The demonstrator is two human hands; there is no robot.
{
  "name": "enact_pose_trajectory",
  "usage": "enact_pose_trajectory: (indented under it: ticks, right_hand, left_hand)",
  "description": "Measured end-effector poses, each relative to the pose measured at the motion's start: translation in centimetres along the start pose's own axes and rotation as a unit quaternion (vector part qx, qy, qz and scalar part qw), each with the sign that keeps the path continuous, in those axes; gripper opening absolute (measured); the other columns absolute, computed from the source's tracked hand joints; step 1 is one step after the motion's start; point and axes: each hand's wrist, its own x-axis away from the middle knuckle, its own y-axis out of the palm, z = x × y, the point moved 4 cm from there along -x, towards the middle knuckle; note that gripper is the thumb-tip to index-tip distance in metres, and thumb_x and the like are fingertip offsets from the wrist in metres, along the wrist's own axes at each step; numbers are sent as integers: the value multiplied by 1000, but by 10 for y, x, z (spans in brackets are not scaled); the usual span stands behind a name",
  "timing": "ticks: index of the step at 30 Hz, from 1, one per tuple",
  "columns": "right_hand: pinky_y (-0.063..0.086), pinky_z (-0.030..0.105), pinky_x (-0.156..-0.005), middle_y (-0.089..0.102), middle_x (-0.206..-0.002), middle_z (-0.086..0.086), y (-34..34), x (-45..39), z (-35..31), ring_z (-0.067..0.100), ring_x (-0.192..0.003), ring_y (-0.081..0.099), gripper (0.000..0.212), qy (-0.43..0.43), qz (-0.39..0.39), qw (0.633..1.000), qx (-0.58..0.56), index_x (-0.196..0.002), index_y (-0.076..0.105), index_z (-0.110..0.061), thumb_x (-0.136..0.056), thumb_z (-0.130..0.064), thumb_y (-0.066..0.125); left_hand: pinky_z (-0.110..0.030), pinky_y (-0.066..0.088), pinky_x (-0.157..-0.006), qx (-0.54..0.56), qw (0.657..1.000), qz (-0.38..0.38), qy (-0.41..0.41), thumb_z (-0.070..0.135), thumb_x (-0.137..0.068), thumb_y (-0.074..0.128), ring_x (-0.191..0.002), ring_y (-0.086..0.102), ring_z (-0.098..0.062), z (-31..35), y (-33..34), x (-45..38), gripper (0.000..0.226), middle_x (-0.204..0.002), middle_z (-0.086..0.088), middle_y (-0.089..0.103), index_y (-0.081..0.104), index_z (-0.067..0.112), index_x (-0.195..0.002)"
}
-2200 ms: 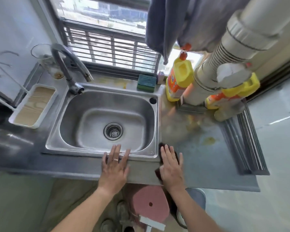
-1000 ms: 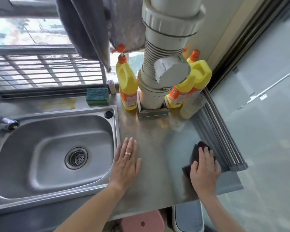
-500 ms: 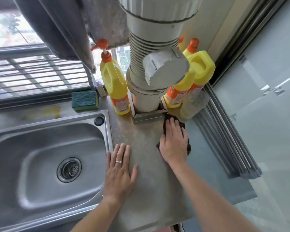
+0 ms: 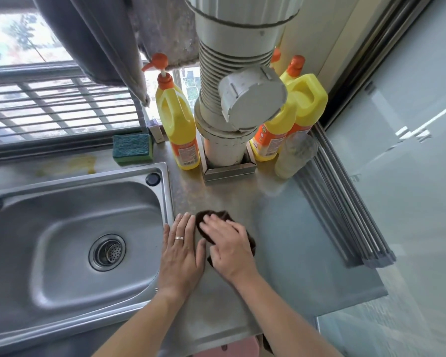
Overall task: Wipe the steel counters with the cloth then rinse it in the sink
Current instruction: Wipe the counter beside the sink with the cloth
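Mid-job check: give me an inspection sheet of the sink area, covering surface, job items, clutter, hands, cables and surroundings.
Surface: steel counter right of the sink; yellowish stain behind the sink.
Job's things: dark cloth flat on the counter, beside the sink's right rim; sink basin holds nothing, drain strainer in place.
Clutter: green sponge, pump bottle, two more yellow bottles, clear bottle, all at the back.
Hands: right hand pressing flat on the cloth, no closed grip; left hand flat on the counter, ring on one finger.
Cables: nothing seen.
Surroundings: large grey pipe, barred window, hanging grey cloth, roll-up rack.
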Motion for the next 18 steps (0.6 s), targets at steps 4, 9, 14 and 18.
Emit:
enact_pose_trajectory:
  ticks: [4,9,14,18]
  right_hand:
    - [42,41,-108,58,-147,-3,-32,39,23,16,-138,51,60,-52,34,998,31,-136,63,-21,-78,-14,54]
    - [40,56,-113,52,-150,14,-99,93,121,33,-140,47,55,197,148,962,117,-140,58,-5,-86,-4,48]
    - [27,52,-123,42,-160,11,-91,76,140,25,-150,36,63,318,108,930,151,-150,47,-8,-90,-26,37]
    - [26,46,-125,45,-158,5,-69,20,111,18,-150,36,61,278,113,947,112,-151,47,-13,-91,-23,43]
  left_hand:
    - [-47,14,-127,11,1000,-9,-3,39,-102,34,-153,26,-20,0,-2,1,57,-160,-3,38,39,13,-153]
    - [-49,16,-126,18,1000,-11,-15,41,-100,39,-153,27,-22,-1,0,-1,58,-158,-3,40,41,14,-151]
    - [-48,16,-126,24,1000,-8,-12,43,-99,40,-152,27,-21,-3,1,-1,59,-157,-2,40,41,16,-151]
    - [-48,16,-126,25,1000,-1,-11,44,-98,39,-151,29,-22,-3,2,-1,59,-156,-2,42,43,16,-149]
